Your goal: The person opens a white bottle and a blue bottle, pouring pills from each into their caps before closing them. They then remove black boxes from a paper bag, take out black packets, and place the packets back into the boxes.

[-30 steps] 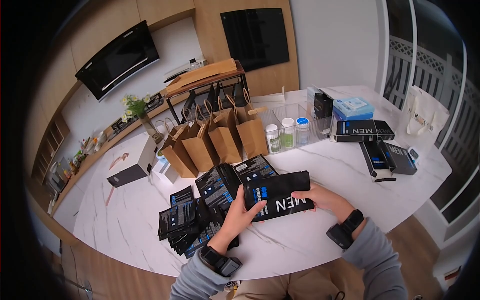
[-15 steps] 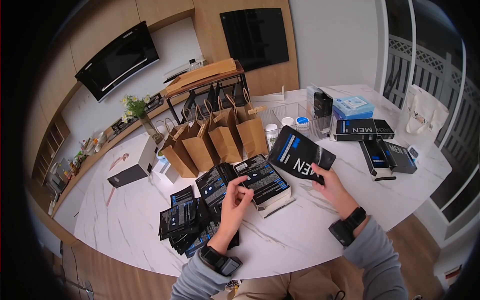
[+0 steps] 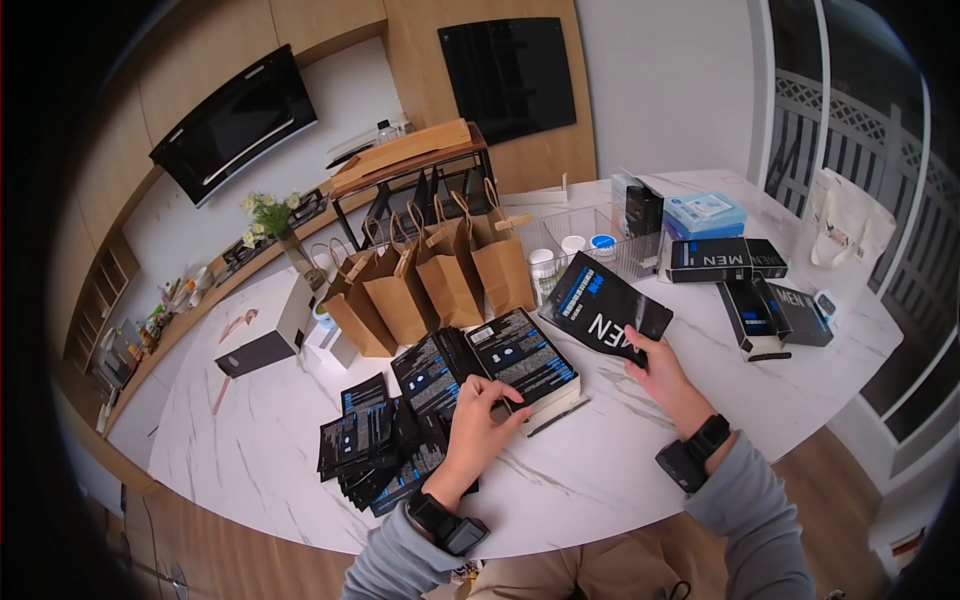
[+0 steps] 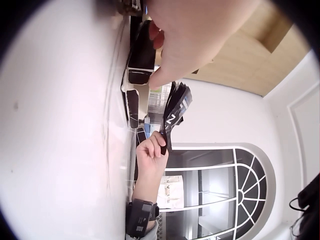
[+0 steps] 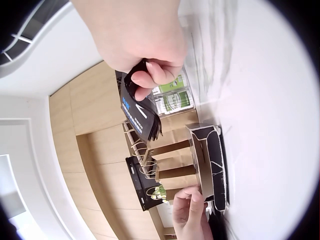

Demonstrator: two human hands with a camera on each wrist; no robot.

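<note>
My right hand (image 3: 662, 376) grips a small stack of black packets (image 3: 603, 305) lettered MEN, raised over the table right of the black box. The packets' layered edges fan out in the right wrist view. My left hand (image 3: 483, 430) is at the near, open end of that black box (image 3: 527, 358), thumb and forefinger pinching its edge. The box lies flat, its pale inner flap toward me. Left of it are an upright-edged row of black packets (image 3: 432, 372) and a loose pile of them (image 3: 360, 440), partly hidden behind my left hand and wrist.
Brown paper bags (image 3: 430, 285) stand in a row behind the packets. A clear divided organizer (image 3: 625, 262) with white-capped bottles is at the back, near more black boxes (image 3: 722, 262) on the right. A white box (image 3: 265, 320) sits at the left, and a white bag (image 3: 850, 225) at the far right.
My left hand has let go of the packets and moved down to the box's open end. My right hand has carried the stack rightward, uncovering the box.
</note>
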